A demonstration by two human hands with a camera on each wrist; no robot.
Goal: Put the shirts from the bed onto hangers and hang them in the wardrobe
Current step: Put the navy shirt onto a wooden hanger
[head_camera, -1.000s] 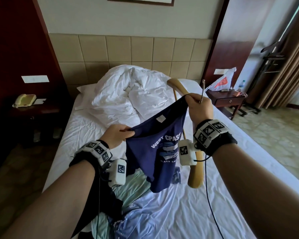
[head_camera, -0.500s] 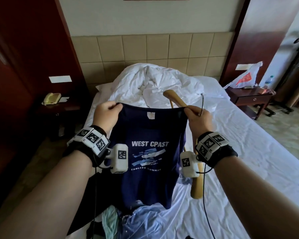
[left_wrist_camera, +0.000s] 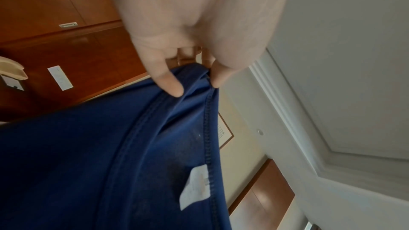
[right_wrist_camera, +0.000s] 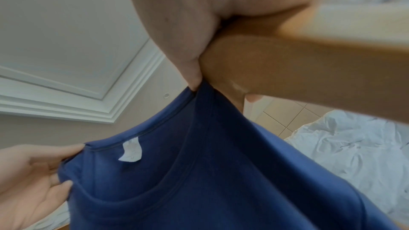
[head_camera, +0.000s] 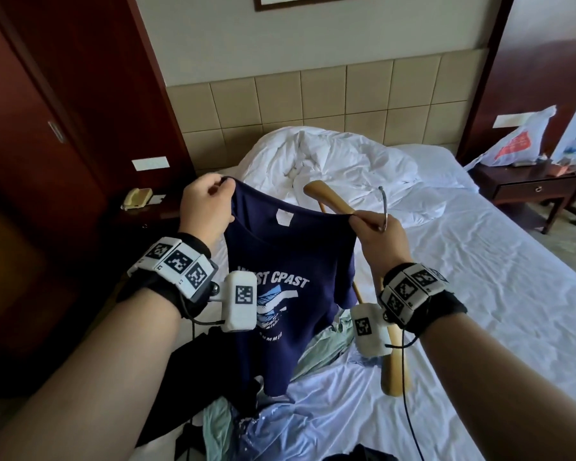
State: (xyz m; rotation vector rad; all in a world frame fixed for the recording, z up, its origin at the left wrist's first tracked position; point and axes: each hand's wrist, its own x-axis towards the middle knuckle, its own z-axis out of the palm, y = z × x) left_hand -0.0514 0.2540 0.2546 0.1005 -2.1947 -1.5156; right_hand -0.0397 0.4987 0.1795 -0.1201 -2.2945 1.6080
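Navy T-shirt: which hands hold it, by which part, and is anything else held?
Both hands hold the navy T-shirt at its neckline: left hand pinches one side, right hand the other, also gripping the wooden hanger near its hook.

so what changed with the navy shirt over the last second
The left hand rose and moved out to the left, pulling the navy shirt from a bunched drape into a flat spread, its print now facing the person. Unchanged: both hands pinch the collar, and the right hand also holds the wooden hanger, not yet inside the shirt.
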